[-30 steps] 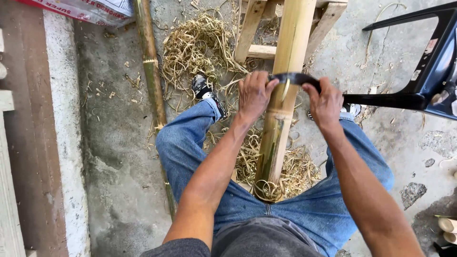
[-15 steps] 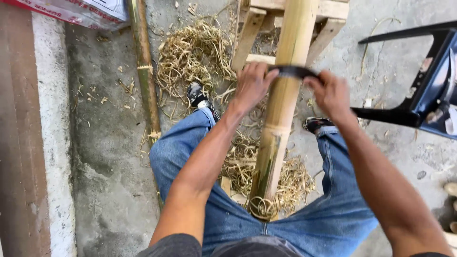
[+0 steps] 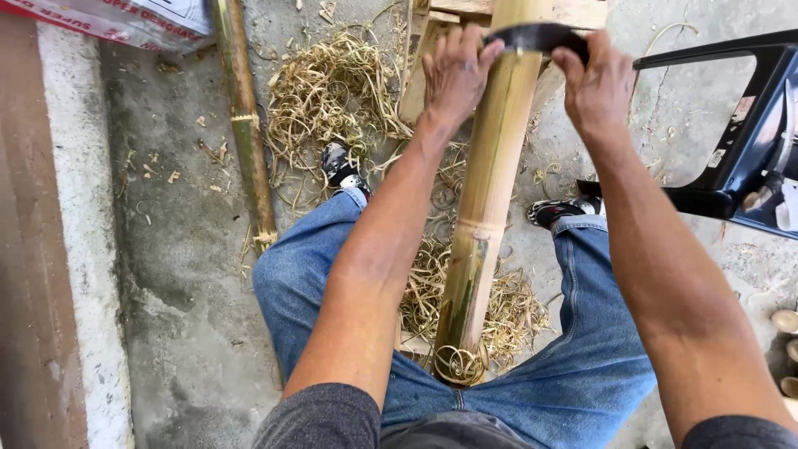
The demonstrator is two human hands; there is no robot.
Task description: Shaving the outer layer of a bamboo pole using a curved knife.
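curved dark blade (image 3: 536, 35) across bamboo pole (image 3: 486, 183), left hand (image 3: 457, 71) and right hand (image 3: 597, 83) each in closed grip on its ends

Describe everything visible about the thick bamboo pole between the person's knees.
The bamboo pole is thick and pale yellow where scraped, with green skin left near its lower end and a raised node ring about midway. It slants from between the jeans-clad knees up onto a wooden support. A curved dark blade lies across its upper part, gripped by the left hand and the right hand. Curled shavings surround its base.
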